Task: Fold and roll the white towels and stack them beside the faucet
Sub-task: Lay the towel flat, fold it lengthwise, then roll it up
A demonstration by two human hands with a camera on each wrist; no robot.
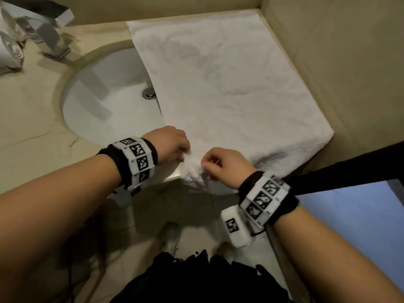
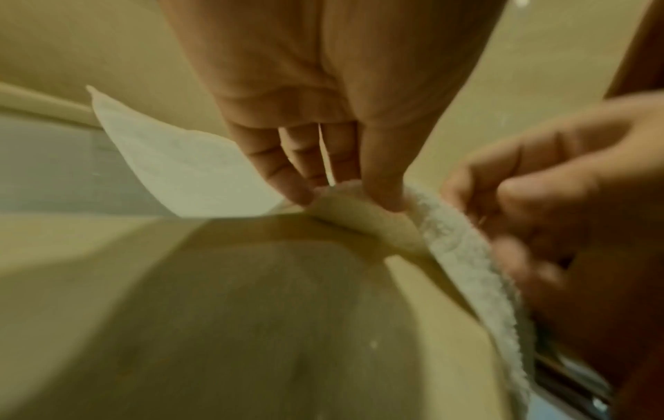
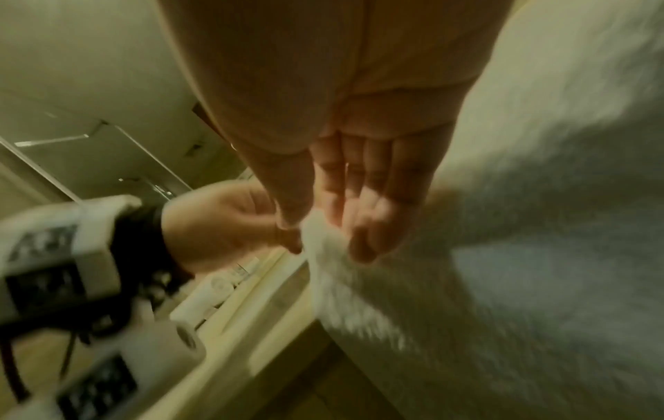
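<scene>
A white towel [image 1: 231,84] lies spread flat on the counter right of the sink, its left edge hanging over the basin. My left hand [image 1: 172,145] pinches the towel's near corner [image 2: 345,210] at the counter's front edge, thumb and fingers closed on the fabric. Close beside it, my right hand [image 1: 220,165] pinches the same bunched near edge [image 3: 319,241] between thumb and fingers. The chrome faucet [image 1: 46,33] stands at the far left behind the sink, with rolled white towels [image 1: 9,47] stacked on its left.
The oval white sink [image 1: 109,95] with its drain [image 1: 149,93] sits left of the towel. A beige wall [image 1: 328,62] borders the counter at the back and right. Below the counter edge are the floor tiles and my shoes [image 1: 172,235].
</scene>
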